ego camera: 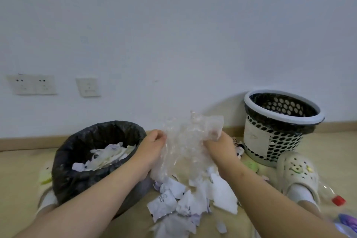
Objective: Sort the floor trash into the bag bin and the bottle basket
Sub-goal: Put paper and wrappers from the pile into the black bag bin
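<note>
Left hand (152,147) and right hand (220,147), fingers curled, pinch 1 crumpled plastic sheet (185,141) between them above paper scraps (173,205). The bag bin (63,170) lies just left, nearest the left hand.

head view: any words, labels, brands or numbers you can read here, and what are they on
Nothing here can be read.
Torn white paper wrapper on the floor: small dark print, too blurred.
Pale rectangular label on the white perforated plastic basket: faint marks, unreadable.
Purple bottle label at the lower right edge: blurred.
Clear crumpled plastic sheet in the left hand and right hand: no print seen.
</note>
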A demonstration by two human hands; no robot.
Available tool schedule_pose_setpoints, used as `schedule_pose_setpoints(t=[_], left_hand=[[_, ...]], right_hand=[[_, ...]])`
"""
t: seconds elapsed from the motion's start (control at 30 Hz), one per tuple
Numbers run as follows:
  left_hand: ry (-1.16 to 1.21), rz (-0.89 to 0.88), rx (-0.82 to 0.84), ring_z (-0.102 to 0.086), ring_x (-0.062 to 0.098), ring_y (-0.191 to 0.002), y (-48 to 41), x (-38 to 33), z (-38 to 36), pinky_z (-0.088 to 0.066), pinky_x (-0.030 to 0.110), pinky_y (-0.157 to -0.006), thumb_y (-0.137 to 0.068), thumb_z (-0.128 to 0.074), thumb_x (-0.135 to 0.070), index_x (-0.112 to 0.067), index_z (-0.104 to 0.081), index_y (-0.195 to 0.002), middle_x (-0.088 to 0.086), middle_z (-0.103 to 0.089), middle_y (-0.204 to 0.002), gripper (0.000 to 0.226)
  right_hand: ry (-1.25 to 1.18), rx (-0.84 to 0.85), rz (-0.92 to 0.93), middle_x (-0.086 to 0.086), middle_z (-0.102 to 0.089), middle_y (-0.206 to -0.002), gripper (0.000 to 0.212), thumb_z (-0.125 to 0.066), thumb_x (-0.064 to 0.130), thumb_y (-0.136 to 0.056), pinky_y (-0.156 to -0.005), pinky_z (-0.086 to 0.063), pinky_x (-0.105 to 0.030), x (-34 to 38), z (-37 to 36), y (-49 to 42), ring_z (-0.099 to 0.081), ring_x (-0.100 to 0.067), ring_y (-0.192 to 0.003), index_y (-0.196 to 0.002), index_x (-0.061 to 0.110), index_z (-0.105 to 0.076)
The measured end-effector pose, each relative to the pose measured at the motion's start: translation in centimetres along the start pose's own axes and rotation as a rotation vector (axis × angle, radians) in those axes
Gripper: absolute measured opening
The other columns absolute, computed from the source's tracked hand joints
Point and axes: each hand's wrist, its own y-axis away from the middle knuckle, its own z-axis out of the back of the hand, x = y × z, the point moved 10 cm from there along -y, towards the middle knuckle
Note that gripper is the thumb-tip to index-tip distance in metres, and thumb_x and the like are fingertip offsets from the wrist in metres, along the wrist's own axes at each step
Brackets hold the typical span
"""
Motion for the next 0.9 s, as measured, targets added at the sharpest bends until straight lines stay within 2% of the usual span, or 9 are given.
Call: schedule_pose_setpoints(t=[0.17,0.27,0.37,0.47,0.53,0.6,0.67,0.8,0.9], left_hand=[[0.222,0.116,-0.010,-0.062,0.032,-0.093,2.1,0.4,2.4,-0.050,0.039,-0.088,-0.098,-0.044,-0.028,-0.020,-0.057,-0.092,0.018,-0.062,-0.098,0.016],[0.292,0.104,0.078,-0.065,0.025,-0.085,2.9,-0.9,1.7,-0.057,0.036,-0.071,-0.096,-0.047,-0.033,-0.016,-0.052,-0.117,0.008,-0.064,-0.095,0.028],[0.413,0.155,0.133,-0.065,0.023,-0.088,3.8,-1.0,1.2,-0.057,0.036,-0.071,-0.092,-0.057,-0.032,-0.030,-0.043,-0.123,0.008,-0.064,-0.102,0.034],[0.429,0.148,0.129,-0.065,0.025,-0.094,3.9,-0.5,2.3,-0.056,0.036,-0.073,-0.088,-0.062,-0.030,-0.037,-0.036,-0.132,0.007,-0.063,-0.109,0.051],[0.343,0.143,0.086,-0.065,0.020,-0.090,4.2,-0.1,3.8,-0.057,0.034,-0.074,-0.087,-0.065,-0.025,-0.036,-0.039,-0.128,0.001,-0.063,-0.103,0.050],[0.001,0.055,-0.008,-0.060,0.010,-0.084,3.6,-0.5,6.7,-0.054,0.023,-0.068,-0.090,-0.062,-0.023,-0.031,-0.046,-0.124,-0.007,-0.060,-0.099,0.039],[-0.162,0.005,-0.115,-0.058,0.012,-0.087,2.9,-0.6,10.1,-0.053,0.026,-0.073,-0.093,-0.054,-0.021,-0.029,-0.051,-0.116,-0.006,-0.059,-0.104,0.025],[-0.041,0.093,-0.327,-0.055,0.019,-0.083,2.5,1.8,16.0,-0.048,0.033,-0.075,-0.094,-0.051,-0.018,-0.023,-0.052,-0.093,0.000,-0.057,-0.094,0.005],[0.037,0.140,-0.370,-0.053,0.023,-0.079,2.1,3.0,17.3,-0.044,0.033,-0.070,-0.092,-0.052,-0.014,-0.017,-0.050,-0.077,0.007,-0.057,-0.087,0.015]], right_hand=[[-0.025,0.052,0.096,-0.007,-0.066,-0.097,0.028,-0.048,-0.001,-0.082,-0.077,-0.057,-0.038,2.8,-4.0,2.9,-0.065,-0.025,-0.085,-0.093,0.019,-0.064],[-0.097,0.198,0.085,-0.003,-0.067,-0.088,0.028,-0.049,-0.004,-0.086,-0.073,-0.054,-0.032,3.7,-6.4,3.8,-0.063,-0.019,-0.081,-0.090,0.019,-0.064],[-0.140,0.367,0.075,-0.009,-0.069,-0.101,0.024,-0.055,0.001,-0.088,-0.085,-0.054,-0.038,4.1,-9.2,4.8,-0.065,-0.025,-0.097,-0.107,0.011,-0.065],[-0.073,0.456,0.058,-0.006,-0.065,-0.097,0.013,-0.053,0.010,-0.091,-0.079,-0.052,-0.032,4.0,-11.4,5.4,-0.060,-0.020,-0.093,-0.099,0.016,-0.061],[-0.082,0.498,0.040,-0.001,-0.061,-0.087,0.023,-0.044,0.001,-0.092,-0.068,-0.047,-0.022,3.9,-12.6,6.0,-0.056,-0.013,-0.080,-0.092,0.019,-0.058],[-0.138,0.568,0.032,-0.002,-0.066,-0.092,0.031,-0.043,-0.005,-0.089,-0.070,-0.050,-0.023,3.8,-13.8,6.6,-0.061,-0.015,-0.083,-0.100,0.018,-0.060],[-0.184,0.615,0.016,-0.005,-0.066,-0.099,0.027,-0.046,-0.002,-0.089,-0.069,-0.051,-0.027,3.9,-14.8,7.0,-0.062,-0.018,-0.084,-0.107,0.015,-0.058],[-0.151,0.609,0.004,0.003,-0.056,-0.105,0.030,-0.051,0.020,-0.094,-0.074,-0.051,-0.032,4.7,-16.3,6.4,-0.057,-0.017,-0.089,-0.122,0.030,-0.043],[-0.163,0.725,-0.007,0.011,-0.054,-0.108,0.028,-0.051,0.031,-0.095,-0.083,-0.053,-0.042,5.7,-19.9,7.3,-0.059,-0.017,-0.096,-0.119,0.041,-0.041]])
